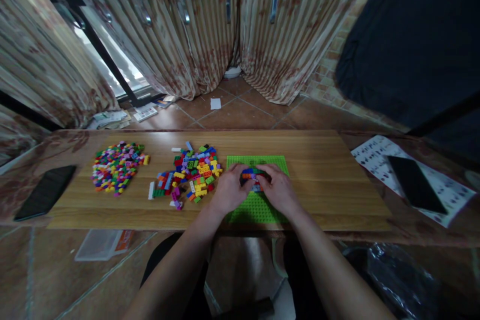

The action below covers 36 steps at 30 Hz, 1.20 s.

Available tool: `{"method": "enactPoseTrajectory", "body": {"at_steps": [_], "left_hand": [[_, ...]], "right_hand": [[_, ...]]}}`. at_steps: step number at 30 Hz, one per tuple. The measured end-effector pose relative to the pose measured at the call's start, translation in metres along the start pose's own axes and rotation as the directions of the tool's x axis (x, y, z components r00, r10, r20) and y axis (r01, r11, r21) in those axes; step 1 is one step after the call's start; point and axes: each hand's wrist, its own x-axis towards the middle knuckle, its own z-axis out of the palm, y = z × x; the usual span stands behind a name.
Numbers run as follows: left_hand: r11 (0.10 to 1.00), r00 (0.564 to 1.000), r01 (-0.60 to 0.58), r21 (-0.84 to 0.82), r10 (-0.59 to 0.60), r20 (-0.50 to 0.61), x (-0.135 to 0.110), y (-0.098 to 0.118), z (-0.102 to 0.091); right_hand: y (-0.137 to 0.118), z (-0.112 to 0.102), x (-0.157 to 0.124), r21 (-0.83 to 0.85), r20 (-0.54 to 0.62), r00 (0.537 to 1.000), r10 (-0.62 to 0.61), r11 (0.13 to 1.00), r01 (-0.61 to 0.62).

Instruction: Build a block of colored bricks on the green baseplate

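A green studded baseplate (258, 211) lies on the wooden board in front of me. Over its upper half, a small build of coloured toy bricks (252, 174), with blue, orange, red and green parts, sits between my hands. My left hand (233, 186) curls round the build's left side, thumb on its near face. From the right, my right hand (276, 186) closes on it in the same way, thumb near the other thumb. Fingertips partly hide the build's ends, and I cannot tell whether it is fixed to the baseplate.
Left of the baseplate lies a pile of larger bricks (195, 172); farther left is a heap of small pieces (119, 167). A dark tablet (45, 192) rests at the far left. At right, a phone (416, 184) lies on a printed sheet (375, 157). Curtains (210, 40) hang behind.
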Motion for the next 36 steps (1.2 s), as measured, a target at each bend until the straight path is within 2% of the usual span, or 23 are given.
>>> {"method": "enactPoseTrajectory", "body": {"at_steps": [5, 16, 27, 31, 36], "left_hand": [[0.998, 0.998, 0.066, -0.015, -0.066, -0.009, -0.002, 0.003, 0.002], [0.998, 1.000, 0.016, -0.058, -0.016, -0.007, 0.003, -0.009, -0.001], [0.996, 0.996, 0.082, 0.022, -0.081, -0.040, -0.003, -0.026, -0.028], [0.995, 0.995, 0.091, 0.037, -0.090, -0.038, -0.001, -0.020, -0.025], [0.999, 0.999, 0.041, 0.032, -0.040, -0.021, 0.003, -0.006, -0.011]], "right_hand": [[0.000, 0.002, 0.001, 0.022, 0.006, 1.000, -0.019, 1.000, 0.019], [0.000, 0.010, 0.002, -0.003, -0.032, 0.998, -0.045, 0.999, 0.045], [-0.019, 0.040, 0.012, 0.021, -0.001, 0.996, -0.093, 0.995, 0.093], [-0.017, 0.035, 0.011, -0.006, 0.002, 0.997, -0.083, 0.997, 0.083], [-0.004, 0.016, 0.006, -0.059, -0.018, 0.998, -0.063, 0.996, 0.062]]}}
